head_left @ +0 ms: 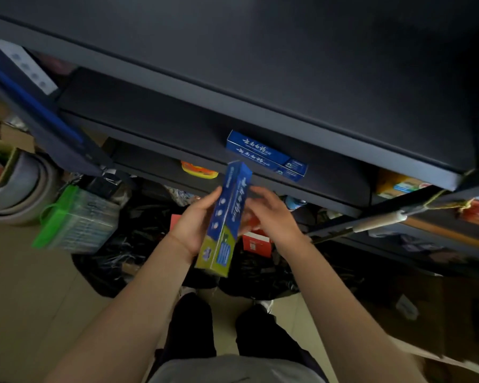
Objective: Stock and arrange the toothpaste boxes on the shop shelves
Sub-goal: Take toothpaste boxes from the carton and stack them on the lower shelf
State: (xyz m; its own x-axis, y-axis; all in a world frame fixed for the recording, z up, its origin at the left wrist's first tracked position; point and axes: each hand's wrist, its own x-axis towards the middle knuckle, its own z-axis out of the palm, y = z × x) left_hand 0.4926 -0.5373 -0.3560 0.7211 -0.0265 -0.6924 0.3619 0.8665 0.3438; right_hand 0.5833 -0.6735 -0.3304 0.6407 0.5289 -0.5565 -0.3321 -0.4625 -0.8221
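Note:
A long blue and green toothpaste box [227, 219] stands almost upright in front of me, just below the dark shelf edge [302, 186]. My left hand [195, 221] grips its left side with the thumb up along the box. My right hand [271, 214] is on its right side, fingers curled toward it; the contact itself is blurred. Two blue toothpaste boxes [266, 156] lie stacked lengthwise on the dark shelf, just above and right of the held box.
An orange and yellow item [198, 170] sits on the shelf to the left. Red boxes [256, 241] lie in black bags on the floor below my hands. A green bag of packets [75, 217] stands at the left. Metal rack bars [385, 219] cross at right.

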